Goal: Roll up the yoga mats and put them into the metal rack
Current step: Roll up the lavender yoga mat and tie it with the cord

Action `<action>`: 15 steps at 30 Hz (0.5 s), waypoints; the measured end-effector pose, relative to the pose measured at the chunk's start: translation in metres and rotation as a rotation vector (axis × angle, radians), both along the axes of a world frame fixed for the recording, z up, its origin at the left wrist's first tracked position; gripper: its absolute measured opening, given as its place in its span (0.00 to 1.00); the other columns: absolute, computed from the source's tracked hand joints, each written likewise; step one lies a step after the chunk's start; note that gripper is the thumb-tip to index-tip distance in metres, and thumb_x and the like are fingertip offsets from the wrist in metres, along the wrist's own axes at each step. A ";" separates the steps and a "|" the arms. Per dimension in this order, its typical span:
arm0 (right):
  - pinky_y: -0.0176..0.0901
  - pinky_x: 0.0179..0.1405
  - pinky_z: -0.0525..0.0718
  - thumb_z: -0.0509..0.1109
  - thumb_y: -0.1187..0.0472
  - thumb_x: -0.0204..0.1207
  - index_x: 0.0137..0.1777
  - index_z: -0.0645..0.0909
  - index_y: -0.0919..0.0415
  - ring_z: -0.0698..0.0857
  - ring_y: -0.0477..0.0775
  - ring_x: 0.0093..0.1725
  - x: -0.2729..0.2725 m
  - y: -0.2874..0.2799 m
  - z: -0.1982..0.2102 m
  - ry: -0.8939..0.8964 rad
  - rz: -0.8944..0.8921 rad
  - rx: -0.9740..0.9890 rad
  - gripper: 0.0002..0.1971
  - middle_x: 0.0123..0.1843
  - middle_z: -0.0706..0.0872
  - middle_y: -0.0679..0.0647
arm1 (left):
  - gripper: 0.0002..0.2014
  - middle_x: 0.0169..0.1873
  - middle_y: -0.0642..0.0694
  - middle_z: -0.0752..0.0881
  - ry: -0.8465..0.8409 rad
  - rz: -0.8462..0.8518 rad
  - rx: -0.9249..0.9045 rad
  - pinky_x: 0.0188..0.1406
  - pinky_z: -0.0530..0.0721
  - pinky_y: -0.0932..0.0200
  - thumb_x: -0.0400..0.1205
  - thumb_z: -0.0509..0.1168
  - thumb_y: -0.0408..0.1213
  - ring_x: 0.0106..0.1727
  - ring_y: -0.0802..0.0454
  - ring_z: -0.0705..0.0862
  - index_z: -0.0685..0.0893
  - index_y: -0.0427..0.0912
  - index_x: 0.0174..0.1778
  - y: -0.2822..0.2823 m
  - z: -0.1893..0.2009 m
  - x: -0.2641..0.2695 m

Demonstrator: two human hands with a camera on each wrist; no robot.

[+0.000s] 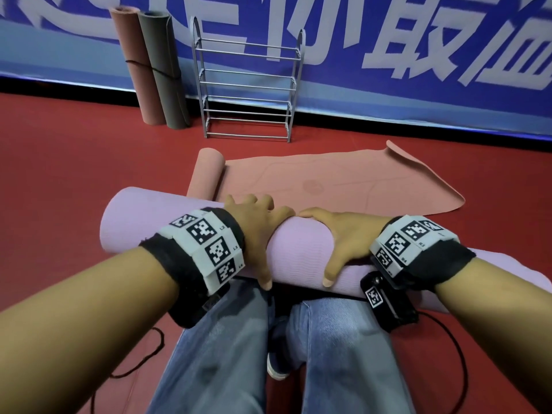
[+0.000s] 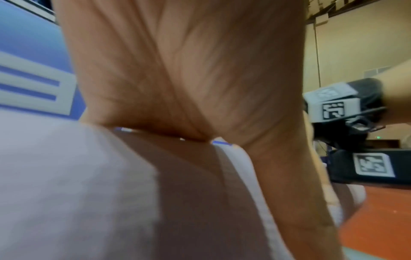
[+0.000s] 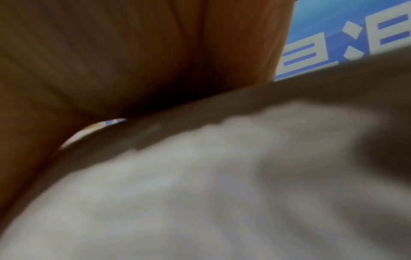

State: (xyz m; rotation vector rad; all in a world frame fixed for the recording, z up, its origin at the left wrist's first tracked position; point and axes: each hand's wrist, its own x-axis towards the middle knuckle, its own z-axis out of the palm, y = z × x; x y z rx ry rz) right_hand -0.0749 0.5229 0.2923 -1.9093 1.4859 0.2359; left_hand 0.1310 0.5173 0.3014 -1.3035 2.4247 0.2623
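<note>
A rolled lilac yoga mat (image 1: 301, 249) lies across in front of my knees. My left hand (image 1: 259, 237) grips its middle, fingers curled over the far side and thumb down the near side. Just to the right, my right hand (image 1: 343, 239) grips the roll the same way. The left wrist view shows my left palm (image 2: 177, 70) pressed on the lilac mat (image 2: 77, 176). In the blurred right wrist view my right palm (image 3: 111, 52) lies on the lilac mat (image 3: 200, 193). The metal rack (image 1: 248, 85) stands bare against the blue banner wall.
A salmon mat (image 1: 343, 180), rolled only at its left end (image 1: 206, 174), lies on the red floor between me and the rack. A salmon roll (image 1: 134, 64) and a grey-green roll (image 1: 164, 70) lean on the wall left of the rack. Black cords (image 1: 149, 354) trail beside my legs.
</note>
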 end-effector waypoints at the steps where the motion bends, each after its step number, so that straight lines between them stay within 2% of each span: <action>1: 0.49 0.73 0.74 0.91 0.56 0.49 0.80 0.55 0.38 0.74 0.49 0.69 0.000 -0.001 -0.001 -0.001 0.004 -0.005 0.63 0.71 0.74 0.46 | 0.63 0.71 0.48 0.69 0.001 0.005 -0.011 0.69 0.65 0.29 0.51 0.84 0.61 0.73 0.43 0.68 0.54 0.61 0.80 0.003 -0.004 -0.001; 3: 0.54 0.75 0.71 0.90 0.50 0.46 0.81 0.53 0.36 0.69 0.51 0.72 0.002 -0.004 -0.003 0.042 0.025 -0.048 0.65 0.72 0.70 0.48 | 0.63 0.68 0.48 0.72 0.012 0.013 -0.021 0.66 0.70 0.34 0.51 0.84 0.60 0.70 0.44 0.72 0.56 0.60 0.79 0.003 -0.008 -0.003; 5: 0.58 0.74 0.71 0.90 0.46 0.47 0.81 0.51 0.34 0.66 0.53 0.71 0.004 -0.003 -0.003 0.113 0.039 -0.111 0.65 0.69 0.68 0.50 | 0.60 0.65 0.49 0.74 0.042 0.023 0.009 0.63 0.73 0.41 0.50 0.85 0.59 0.67 0.45 0.75 0.59 0.60 0.77 -0.006 -0.008 -0.003; 8: 0.62 0.71 0.72 0.87 0.38 0.47 0.83 0.44 0.36 0.68 0.57 0.71 0.010 0.008 -0.006 0.236 0.088 -0.224 0.68 0.70 0.69 0.52 | 0.54 0.57 0.55 0.79 0.139 0.068 0.145 0.56 0.82 0.55 0.48 0.86 0.55 0.56 0.54 0.81 0.67 0.63 0.70 -0.027 -0.009 -0.001; 10: 0.66 0.71 0.70 0.85 0.34 0.47 0.83 0.39 0.36 0.69 0.59 0.73 0.014 0.016 -0.012 0.305 0.092 -0.297 0.70 0.75 0.69 0.53 | 0.48 0.50 0.62 0.81 0.221 0.112 0.256 0.39 0.81 0.70 0.48 0.88 0.49 0.44 0.69 0.80 0.70 0.65 0.62 -0.038 -0.012 0.000; 12: 0.65 0.70 0.70 0.84 0.34 0.48 0.83 0.39 0.36 0.71 0.60 0.73 0.016 0.019 -0.017 0.326 0.079 -0.350 0.70 0.75 0.70 0.54 | 0.44 0.43 0.67 0.79 0.267 0.137 0.330 0.27 0.73 0.79 0.52 0.89 0.43 0.36 0.78 0.76 0.70 0.65 0.58 -0.045 -0.013 0.000; 14: 0.62 0.68 0.72 0.85 0.35 0.49 0.83 0.41 0.36 0.72 0.60 0.71 0.015 0.017 -0.018 0.314 0.073 -0.357 0.68 0.73 0.72 0.54 | 0.44 0.42 0.66 0.79 0.282 0.136 0.322 0.28 0.72 0.80 0.53 0.88 0.43 0.35 0.79 0.77 0.70 0.65 0.58 -0.043 -0.012 0.001; 15: 0.62 0.67 0.73 0.85 0.36 0.49 0.83 0.42 0.35 0.73 0.60 0.69 0.014 0.015 -0.018 0.305 0.072 -0.353 0.68 0.71 0.73 0.54 | 0.45 0.46 0.64 0.80 0.270 0.127 0.275 0.35 0.74 0.76 0.52 0.88 0.47 0.41 0.75 0.78 0.70 0.65 0.61 -0.039 -0.011 0.000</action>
